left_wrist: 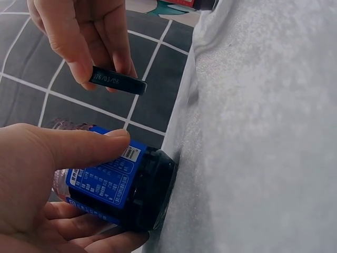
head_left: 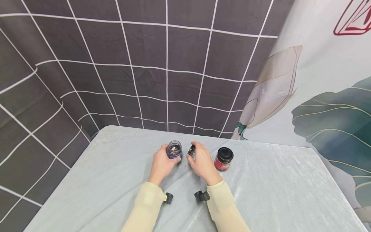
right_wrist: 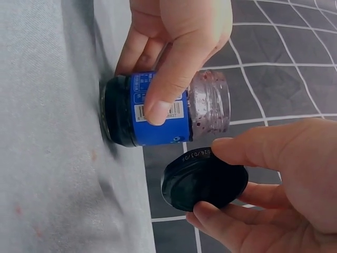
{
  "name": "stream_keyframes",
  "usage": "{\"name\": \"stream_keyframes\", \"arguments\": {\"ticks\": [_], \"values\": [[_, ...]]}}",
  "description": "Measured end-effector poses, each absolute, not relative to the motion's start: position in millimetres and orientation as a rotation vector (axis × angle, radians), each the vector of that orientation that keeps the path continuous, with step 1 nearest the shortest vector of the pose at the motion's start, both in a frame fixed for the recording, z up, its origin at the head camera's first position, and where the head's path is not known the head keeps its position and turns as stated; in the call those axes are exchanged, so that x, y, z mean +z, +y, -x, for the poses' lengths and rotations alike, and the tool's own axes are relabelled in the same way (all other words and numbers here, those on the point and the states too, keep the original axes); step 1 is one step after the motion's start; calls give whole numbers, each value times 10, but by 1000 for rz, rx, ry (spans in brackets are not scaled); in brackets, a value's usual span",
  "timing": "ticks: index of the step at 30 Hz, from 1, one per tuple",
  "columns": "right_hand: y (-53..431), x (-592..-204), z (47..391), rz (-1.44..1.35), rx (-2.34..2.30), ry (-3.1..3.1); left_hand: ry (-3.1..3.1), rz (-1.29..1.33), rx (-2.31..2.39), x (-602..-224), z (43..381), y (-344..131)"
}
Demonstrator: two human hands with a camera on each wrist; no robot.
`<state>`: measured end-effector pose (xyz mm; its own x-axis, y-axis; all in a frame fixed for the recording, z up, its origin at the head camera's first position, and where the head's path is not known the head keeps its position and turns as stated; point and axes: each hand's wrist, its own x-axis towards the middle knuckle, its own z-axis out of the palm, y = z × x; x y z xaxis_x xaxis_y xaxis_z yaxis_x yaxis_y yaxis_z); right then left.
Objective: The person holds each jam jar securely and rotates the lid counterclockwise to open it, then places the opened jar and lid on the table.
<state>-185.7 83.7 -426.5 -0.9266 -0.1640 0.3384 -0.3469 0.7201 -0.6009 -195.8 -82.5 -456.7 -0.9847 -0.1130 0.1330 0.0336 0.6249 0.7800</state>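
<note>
My left hand grips a glass jam jar with a blue label, thumb across the label. The jar stands upright on the cloth with its mouth uncovered; dark contents fill the lower part and smears cling inside the neck. Beside it, my right hand pinches a black lid by its edge between thumb and fingers. The lid is held apart from the jar, on its right, and a printed date shows on its rim in both wrist views.
A second jar with a red label and black lid stands right of my right hand. Pale grey cloth covers the table. Behind it hangs a dark curtain with white grid lines, and a leaf-patterned cloth hangs at the right.
</note>
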Motion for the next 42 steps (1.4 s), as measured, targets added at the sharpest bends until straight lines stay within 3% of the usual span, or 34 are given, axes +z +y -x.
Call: {"name": "stream_keyframes", "arguments": {"ticks": [42], "values": [[834,-4381,1896,-412,1076,-2726,-2655,-78,-1288,-4588,1970,-849]]}}
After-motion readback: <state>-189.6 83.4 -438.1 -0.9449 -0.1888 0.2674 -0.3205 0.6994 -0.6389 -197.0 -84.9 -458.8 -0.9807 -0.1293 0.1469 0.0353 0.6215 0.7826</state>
